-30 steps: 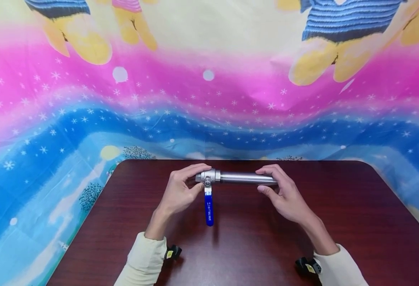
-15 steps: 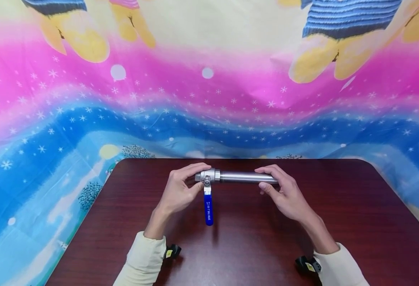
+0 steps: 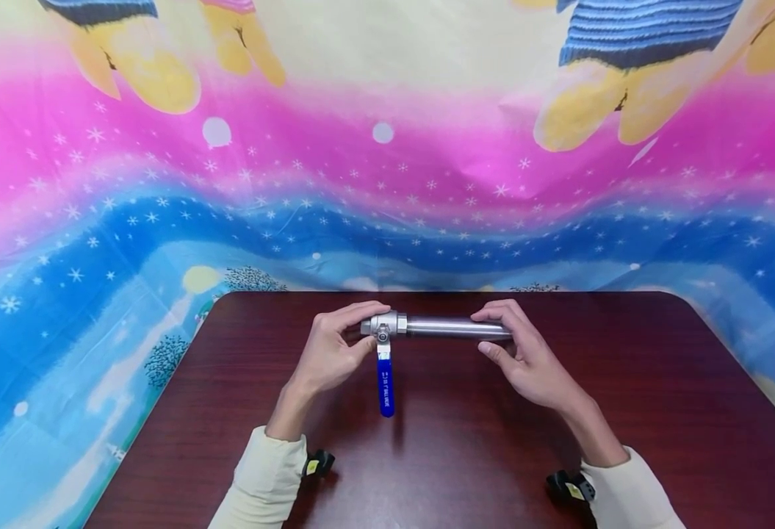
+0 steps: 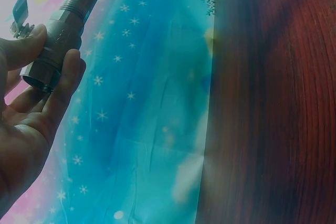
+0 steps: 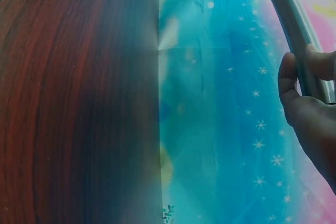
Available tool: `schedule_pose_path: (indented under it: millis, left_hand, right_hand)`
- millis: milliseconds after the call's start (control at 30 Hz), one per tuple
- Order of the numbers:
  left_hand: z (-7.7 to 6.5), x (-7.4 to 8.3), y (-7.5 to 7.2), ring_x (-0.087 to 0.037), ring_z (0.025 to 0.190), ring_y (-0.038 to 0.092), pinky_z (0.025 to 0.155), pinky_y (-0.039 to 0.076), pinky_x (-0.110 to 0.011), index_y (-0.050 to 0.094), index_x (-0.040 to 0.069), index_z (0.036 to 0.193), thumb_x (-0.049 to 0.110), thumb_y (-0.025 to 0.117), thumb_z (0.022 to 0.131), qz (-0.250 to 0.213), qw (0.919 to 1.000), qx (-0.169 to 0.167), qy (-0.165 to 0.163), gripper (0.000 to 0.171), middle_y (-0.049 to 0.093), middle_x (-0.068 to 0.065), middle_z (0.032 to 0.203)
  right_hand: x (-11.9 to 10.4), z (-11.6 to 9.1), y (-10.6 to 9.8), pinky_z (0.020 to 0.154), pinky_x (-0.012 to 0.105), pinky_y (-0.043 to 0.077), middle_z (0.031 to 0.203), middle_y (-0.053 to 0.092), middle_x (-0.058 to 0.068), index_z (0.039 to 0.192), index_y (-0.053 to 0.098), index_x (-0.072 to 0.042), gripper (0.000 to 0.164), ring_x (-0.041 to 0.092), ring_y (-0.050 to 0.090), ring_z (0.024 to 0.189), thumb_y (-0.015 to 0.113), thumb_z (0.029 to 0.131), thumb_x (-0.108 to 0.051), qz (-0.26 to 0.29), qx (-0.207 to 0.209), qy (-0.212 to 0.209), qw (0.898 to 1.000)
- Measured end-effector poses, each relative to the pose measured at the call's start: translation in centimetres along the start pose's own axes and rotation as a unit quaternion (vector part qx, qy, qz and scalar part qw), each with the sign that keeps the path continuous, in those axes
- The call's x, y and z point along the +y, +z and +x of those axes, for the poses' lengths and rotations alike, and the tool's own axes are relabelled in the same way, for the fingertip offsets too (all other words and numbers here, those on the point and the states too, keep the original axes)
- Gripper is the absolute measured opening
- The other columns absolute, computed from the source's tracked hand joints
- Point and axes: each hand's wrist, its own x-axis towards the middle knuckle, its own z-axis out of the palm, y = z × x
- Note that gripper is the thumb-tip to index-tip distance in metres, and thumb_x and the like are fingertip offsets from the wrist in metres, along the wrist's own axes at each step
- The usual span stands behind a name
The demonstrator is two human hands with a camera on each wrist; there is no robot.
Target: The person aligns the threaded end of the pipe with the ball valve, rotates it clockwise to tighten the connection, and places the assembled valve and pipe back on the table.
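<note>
while your left hand (image 3: pixel 327 356) curls thumb and fingers round the steel ball valve (image 3: pixel 383 323), its blue lever (image 3: pixel 386 386) points back toward you beside that thumb; your right hand (image 3: pixel 534 367) holds the far end of the steel pipe (image 3: pixel 440 328), thumb and fingers parted by its thickness, above the wooden table (image 3: pixel 440 470).

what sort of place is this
Probably an indoor spot set up for recording: a dark wood-grained table, a snowflake-patterned sheet behind it, and small black devices at both sleeve cuffs.
</note>
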Motion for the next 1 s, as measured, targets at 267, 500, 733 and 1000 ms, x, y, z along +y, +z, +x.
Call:
schedule_pose_path:
  millis: [267, 500, 733, 1000]
  left_hand:
    - [0.0, -0.1, 0.06, -0.024, 0.11, 0.072, 0.088, 0.067, -0.044, 0.077, 0.004, 0.129, -0.02, 0.071, 0.08, -0.009, 0.9999, -0.002, -0.006, 0.055, 0.075, -0.016, 0.134]
    - [-0.02, -0.03, 0.08, -0.025, 0.112, 0.072, 0.089, 0.066, -0.042, 0.077, 0.004, 0.129, -0.021, 0.071, 0.08, -0.013, 0.9999, -0.001, -0.002, 0.055, 0.075, -0.017, 0.134]
    - [0.01, 0.04, 0.19, -0.025, 0.115, 0.072, 0.091, 0.064, -0.028, 0.077, 0.004, 0.128, -0.021, 0.072, 0.079, -0.007, 0.9999, 0.0, 0.008, 0.056, 0.076, -0.016, 0.132]
    - [-0.01, 0.09, 0.12, -0.025, 0.116, 0.072, 0.09, 0.066, -0.04, 0.077, 0.004, 0.128, -0.02, 0.073, 0.079, -0.001, 1.0, -0.001, -0.005, 0.055, 0.076, -0.016, 0.133]
  right_hand:
    - [0.04, 0.21, 0.07, 0.075, 0.016, 0.051, 0.131, 0.065, 0.006, 0.135, 0.067, -0.011, 0.048, 0.005, 0.058, 0.103, 0.071, 0.093, 0.013, -0.028, 0.027, -0.018, 0.999]
    - [0.02, 0.21, 0.01, 0.077, 0.019, 0.061, 0.127, 0.066, 0.008, 0.135, 0.067, -0.005, 0.043, 0.005, 0.069, 0.089, 0.069, 0.096, 0.012, -0.004, 0.023, -0.011, 1.0]
    - [0.03, 0.09, -0.22, 0.071, 0.025, 0.062, 0.121, 0.067, 0.007, 0.136, 0.067, -0.009, 0.04, 0.011, 0.071, 0.081, 0.065, 0.1, 0.009, -0.005, 0.015, 0.005, 1.0]
    - [0.11, 0.04, -0.19, 0.079, 0.016, 0.056, 0.142, 0.055, 0.008, 0.141, 0.061, -0.009, 0.055, 0.003, 0.059, 0.113, 0.071, 0.093, 0.014, 0.006, -0.004, 0.0, 1.0]
